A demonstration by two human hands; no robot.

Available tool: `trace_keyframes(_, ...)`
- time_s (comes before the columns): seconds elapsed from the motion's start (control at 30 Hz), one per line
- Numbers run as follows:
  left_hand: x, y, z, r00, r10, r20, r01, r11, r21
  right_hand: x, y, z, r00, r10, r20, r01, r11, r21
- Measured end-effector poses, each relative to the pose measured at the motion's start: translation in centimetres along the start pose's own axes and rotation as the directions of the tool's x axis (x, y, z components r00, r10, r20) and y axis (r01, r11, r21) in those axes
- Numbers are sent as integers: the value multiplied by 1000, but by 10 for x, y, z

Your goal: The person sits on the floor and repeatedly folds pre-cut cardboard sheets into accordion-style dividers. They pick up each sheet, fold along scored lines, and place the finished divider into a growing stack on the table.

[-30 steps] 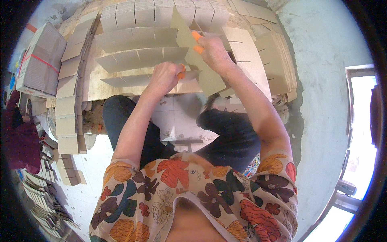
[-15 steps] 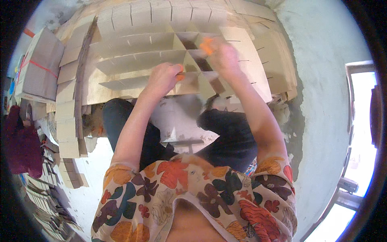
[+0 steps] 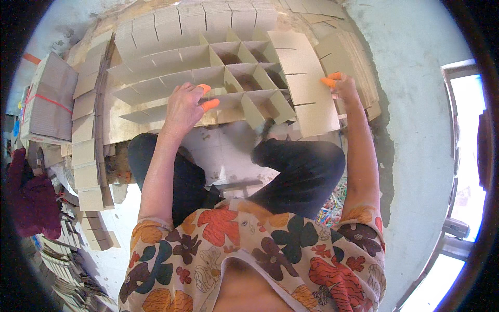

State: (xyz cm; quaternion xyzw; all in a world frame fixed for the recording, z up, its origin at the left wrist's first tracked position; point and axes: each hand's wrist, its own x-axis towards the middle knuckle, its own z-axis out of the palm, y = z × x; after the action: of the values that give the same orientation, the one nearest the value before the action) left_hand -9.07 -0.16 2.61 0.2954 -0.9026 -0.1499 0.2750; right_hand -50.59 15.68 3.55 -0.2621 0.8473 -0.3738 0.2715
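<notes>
Three long slotted cardboard strips point(image 3: 161, 80) stand on edge across the board, with shorter crosspieces slotted into their right part, making a grid of cells point(image 3: 247, 80). My left hand point(image 3: 182, 109) is over the nearest long strip, left of the crosspieces. Its thumb and forefinger wear orange finger covers and are spread apart. At the right, my right hand point(image 3: 344, 87), also with orange finger covers, pinches the right edge of a flat slotted cardboard strip point(image 3: 306, 93). Whether other strips lie beneath it I cannot tell.
A row of upright slotted cardboard point(image 3: 197, 23) stands behind the grid. More flat cardboard point(image 3: 351, 62) is stacked at the right by the wall. Cardboard piles point(image 3: 86, 125) and a box with red strapping point(image 3: 49, 101) stand at the left.
My right hand has moved from over the grid rightward to the flat strip. My left hand has drawn slightly left and its fingers have parted. The crosspieces sit in the grid's right part.
</notes>
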Motion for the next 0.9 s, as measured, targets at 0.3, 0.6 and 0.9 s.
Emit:
trace_keyframes(0.3,-2,2,3,1000,5,-19,-5,1000,-9,-21,-19,16,1000,-19,4,18,991,134)
trace_keyframes(0.6,-8,-11,-1,997,-56,-56,51,995,-87,-46,-49,-22,947,126,-295,-58,972,228)
trace_keyframes(0.9,-24,-29,-43,998,-62,20,60,996,59,-104,-157,30,760,-619,-198,632,775,2)
